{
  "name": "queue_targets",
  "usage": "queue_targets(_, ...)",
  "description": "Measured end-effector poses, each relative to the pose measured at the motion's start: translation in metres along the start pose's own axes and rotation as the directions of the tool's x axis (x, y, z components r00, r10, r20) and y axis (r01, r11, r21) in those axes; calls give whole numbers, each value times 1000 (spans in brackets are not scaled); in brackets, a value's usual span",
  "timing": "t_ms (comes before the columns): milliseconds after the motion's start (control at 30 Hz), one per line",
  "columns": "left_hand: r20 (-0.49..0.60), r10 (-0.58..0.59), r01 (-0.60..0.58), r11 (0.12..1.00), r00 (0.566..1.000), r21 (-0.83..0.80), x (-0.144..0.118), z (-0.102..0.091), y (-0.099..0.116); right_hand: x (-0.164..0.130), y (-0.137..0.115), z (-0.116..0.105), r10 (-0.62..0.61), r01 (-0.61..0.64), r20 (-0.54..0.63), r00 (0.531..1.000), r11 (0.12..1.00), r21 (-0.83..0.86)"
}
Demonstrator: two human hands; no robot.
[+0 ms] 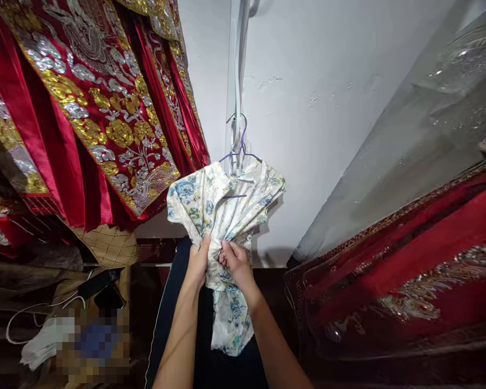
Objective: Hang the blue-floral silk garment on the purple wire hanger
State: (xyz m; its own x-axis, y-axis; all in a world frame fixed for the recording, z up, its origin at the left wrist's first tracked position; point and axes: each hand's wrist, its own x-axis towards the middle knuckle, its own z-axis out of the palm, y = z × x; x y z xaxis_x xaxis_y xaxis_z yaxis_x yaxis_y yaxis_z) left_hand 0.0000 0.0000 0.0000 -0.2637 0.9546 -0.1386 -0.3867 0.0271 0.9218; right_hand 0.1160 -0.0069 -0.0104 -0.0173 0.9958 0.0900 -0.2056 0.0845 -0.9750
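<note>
A white floral shirt [202, 202] with blue and green flowers hangs on a purple hanger [243, 146] against the wall. Its collar and front are parted, and the hanger's lower bar shows through the gap. My left hand [200, 262] is closed around the left side of the shirt's waist. Thumb and fingers of my right hand [235, 262] pinch the cloth on the other side, close to the left hand. Between them the fabric is bunched. Below the hands, the shirt's lower part [231, 321] hangs down in front of my dark trousers.
Red garments with gold and silver embroidery [117, 124] hang at the left. A grey vertical rail [235, 65] runs down the white wall [328, 97]. Red garments under clear plastic [409, 270] stand at the right. A white cable [20, 319] lies by a wooden stool, lower left.
</note>
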Motion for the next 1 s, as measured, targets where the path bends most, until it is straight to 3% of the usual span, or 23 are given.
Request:
queue_targets(67,65,-49,48,999,997,13,-6,-1,2,-3,-8,-3,-1,4,63,998,999,-48)
queue_targets(133,78,-7,4,1000,997,28,-9,-3,3,-5,-13,-6,1,6,82,997,996,-85)
queue_targets(200,71,124,-126,991,990,33,-12,-6,2,-7,-16,-10,0,7,61,998,993,-117)
queue_targets(233,-3,236,-235,970,972,60,-13,-8,1,-7,-16,-12,2,2,27,1000,993,-118)
queue_targets(267,-115,369,-355,926,922,127,-14,-11,0,-8,-15,-15,6,-8,-15,1000,994,-111)
queue_targets(333,-278,630,-531,768,725,358,-18,-14,-5,-8,-13,-18,21,-28,-78,997,996,-90)
queue_targets(367,-259,719,-570,679,645,463,-21,-15,-9,-8,-13,-19,30,-38,-93,995,996,-79)
queue_targets(400,-177,763,-596,607,622,525,-24,-15,-12,-8,-13,-20,39,-46,-96,995,996,-74)
queue_targets(433,-47,755,-619,570,654,540,-27,-13,-16,-8,-13,-20,44,-51,-89,995,996,-79)
queue_targets(500,215,622,-633,593,753,498,-33,-8,-22,-10,-15,-19,40,-47,-66,997,993,-112)
queue_targets(567,353,481,-597,651,802,469,-37,0,-27,-12,-19,-19,31,-37,-43,999,989,-145)
queue_targets(667,400,407,-564,682,821,465,-41,8,-26,-16,-24,-20,11,-18,-38,999,983,-184)
queue_targets(767,434,390,-571,684,812,455,-46,12,-21,-19,-28,-25,-56,47,-35,998,974,-220)
queue_targets(1000,371,403,-543,696,837,469,-50,12,-16,-25,-34,-27,-143,168,98,985,924,-344)
